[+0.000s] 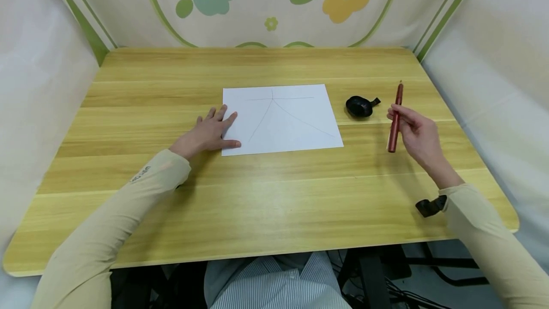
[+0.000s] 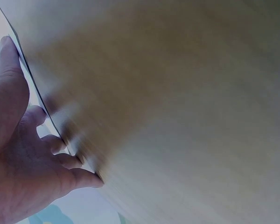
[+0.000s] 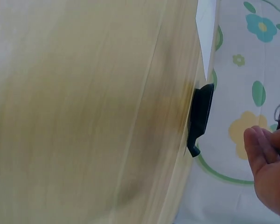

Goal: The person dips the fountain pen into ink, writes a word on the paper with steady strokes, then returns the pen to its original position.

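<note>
A white sheet of paper [image 1: 283, 118] with thin pencil-like lines lies in the middle of the wooden table [image 1: 257, 204]. My left hand [image 1: 210, 130] rests flat on the table, its straight fingers [image 2: 46, 140] touching the paper's left edge. To the right of the paper sits a small black dish [image 1: 359, 107], seen edge-on as a black dish [image 3: 200, 116] in the right wrist view. My right hand [image 1: 413, 130] is lifted over the table's right part and holds a dark red brush pen [image 1: 395, 118] upright between fingers and thumb.
Cloth walls surround the table: a flower-patterned backdrop [image 1: 274, 4] behind, plain white at the sides. A black wrist-camera mount [image 1: 430, 205] sits on my right sleeve. The table's front edge runs just before my striped shirt [image 1: 279, 285].
</note>
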A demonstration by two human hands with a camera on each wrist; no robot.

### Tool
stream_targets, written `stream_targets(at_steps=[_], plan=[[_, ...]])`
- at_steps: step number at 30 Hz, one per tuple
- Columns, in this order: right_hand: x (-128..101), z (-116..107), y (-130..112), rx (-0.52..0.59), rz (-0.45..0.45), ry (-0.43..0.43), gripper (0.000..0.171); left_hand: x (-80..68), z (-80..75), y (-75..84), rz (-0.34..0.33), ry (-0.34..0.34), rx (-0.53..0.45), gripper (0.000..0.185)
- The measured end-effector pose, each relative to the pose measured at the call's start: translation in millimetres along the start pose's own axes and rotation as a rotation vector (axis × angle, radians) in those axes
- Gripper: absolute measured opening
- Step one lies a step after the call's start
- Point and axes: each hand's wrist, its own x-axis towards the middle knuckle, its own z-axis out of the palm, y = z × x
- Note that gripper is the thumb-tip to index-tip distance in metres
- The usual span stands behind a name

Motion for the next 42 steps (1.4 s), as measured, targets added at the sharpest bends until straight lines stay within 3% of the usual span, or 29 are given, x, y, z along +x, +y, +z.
stream_targets(at_steps=[7,12,16,19,23,31,35,42], plan=[[3.7,-3.6,-3.0,0.236,0.126,0.176,0.026,1.8,1.0,-1.0,-0.004,-0.006,0.010,0.091],[9.0,-1.4,-2.9,0.113,0.152,0.256,0.021,2.2,0.4,-1.3,-0.002,-0.005,0.011,0.091],[13.3,-0.6,6.5,-0.051,0.156,0.259,0.021,2.4,-0.2,-1.4,0.002,-0.001,0.010,0.092],[16.4,-0.6,13.6,-0.223,0.147,0.179,0.022,2.7,-0.3,-1.7,0.003,0.002,0.009,0.092],[22.6,-1.3,20.6,-0.439,0.162,0.004,0.031,3.2,0.1,-2.6,0.004,-0.001,0.008,0.092],[43.2,4.0,27.7,-0.572,0.308,-0.288,0.043,2.5,0.7,-2.7,0.004,-0.007,0.015,0.091],[48.7,8.5,30.8,-0.630,0.304,-0.329,0.043,1.3,1.2,-2.4,0.003,-0.013,0.019,0.091],[51.6,11.0,36.5,-0.688,0.258,-0.304,0.040,1.8,0.6,-0.8,0.006,-0.008,0.017,0.091]])
